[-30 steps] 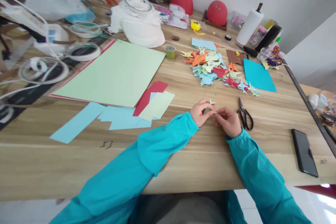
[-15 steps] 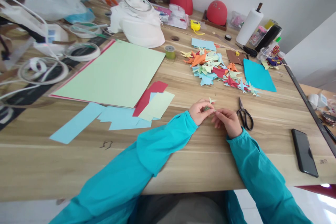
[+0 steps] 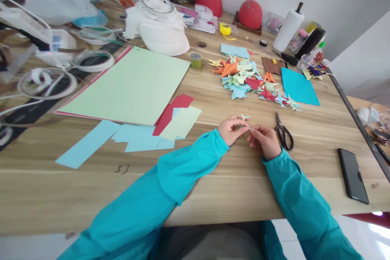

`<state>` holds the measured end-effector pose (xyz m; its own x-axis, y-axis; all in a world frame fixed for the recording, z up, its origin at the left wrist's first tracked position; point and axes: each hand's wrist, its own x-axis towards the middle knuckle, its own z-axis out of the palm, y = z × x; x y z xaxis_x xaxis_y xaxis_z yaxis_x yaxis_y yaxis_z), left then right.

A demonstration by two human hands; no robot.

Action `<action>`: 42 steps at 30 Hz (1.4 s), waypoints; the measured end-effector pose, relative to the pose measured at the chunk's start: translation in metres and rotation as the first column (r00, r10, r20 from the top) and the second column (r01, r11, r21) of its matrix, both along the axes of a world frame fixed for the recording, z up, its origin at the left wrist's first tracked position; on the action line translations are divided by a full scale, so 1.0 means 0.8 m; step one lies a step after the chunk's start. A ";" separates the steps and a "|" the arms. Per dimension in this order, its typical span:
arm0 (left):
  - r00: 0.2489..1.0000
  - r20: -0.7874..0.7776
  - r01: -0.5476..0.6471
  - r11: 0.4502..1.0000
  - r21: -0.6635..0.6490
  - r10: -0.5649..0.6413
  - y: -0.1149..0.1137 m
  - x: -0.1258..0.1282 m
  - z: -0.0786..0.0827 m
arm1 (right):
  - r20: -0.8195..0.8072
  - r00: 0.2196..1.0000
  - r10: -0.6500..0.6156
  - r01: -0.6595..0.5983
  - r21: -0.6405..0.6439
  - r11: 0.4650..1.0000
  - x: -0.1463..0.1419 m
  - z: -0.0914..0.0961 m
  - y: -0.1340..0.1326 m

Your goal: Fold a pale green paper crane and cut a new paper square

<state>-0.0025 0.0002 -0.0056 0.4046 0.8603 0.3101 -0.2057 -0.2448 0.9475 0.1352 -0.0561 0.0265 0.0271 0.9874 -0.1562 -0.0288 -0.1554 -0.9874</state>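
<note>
My left hand (image 3: 232, 131) is closed around a small pale green origami crane (image 3: 245, 117), one pointed end of which sticks up past the fingers. Most of its body is hidden. My right hand (image 3: 264, 141) pinches another tip of the same paper between thumb and forefinger, close against the left fingertips. Just right of that hand lie black-handled scissors (image 3: 284, 133), blades pointing away from me. Beyond both hands is a heap of folded paper cranes (image 3: 240, 77) in orange, red, pale green, blue and yellow.
Paper strips in blue (image 3: 88, 142), red (image 3: 173, 113) and pale green (image 3: 181, 123) lie to the left, by a large green sheet stack (image 3: 128, 85). A thread spool (image 3: 196, 61) stands behind. At right are a turquoise paper square (image 3: 300, 86) and a phone (image 3: 352, 175).
My hands stay nearly in place, with the fingers shifting slightly on the green paper. The whole view has moved a little.
</note>
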 end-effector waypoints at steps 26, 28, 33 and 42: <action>0.995 -0.095 0.010 1.000 -0.009 -0.010 -0.001 -0.004 0.003 | 0.043 0.998 -0.055 0.052 0.065 0.997 -0.006 0.000 -0.002; 0.995 -0.104 0.003 1.000 -0.011 -0.004 -0.001 -0.004 0.002 | 0.033 0.998 -0.058 0.056 0.058 0.997 -0.006 0.000 -0.002; 0.988 -0.150 -0.024 1.000 -0.006 0.022 -0.003 -0.003 0.002 | 0.016 0.998 -0.059 0.059 0.041 0.997 -0.004 -0.001 -0.002; 0.981 -0.190 -0.041 0.998 0.039 0.047 -0.003 -0.003 0.001 | 0.013 0.999 -0.034 0.034 0.013 0.999 -0.004 -0.001 -0.001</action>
<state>-0.0050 -0.0026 -0.0051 0.4212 0.8688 0.2603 -0.0099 -0.2826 0.9592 0.1317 -0.0568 0.0255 0.0628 0.9877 -0.1433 -0.0204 -0.1423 -0.9896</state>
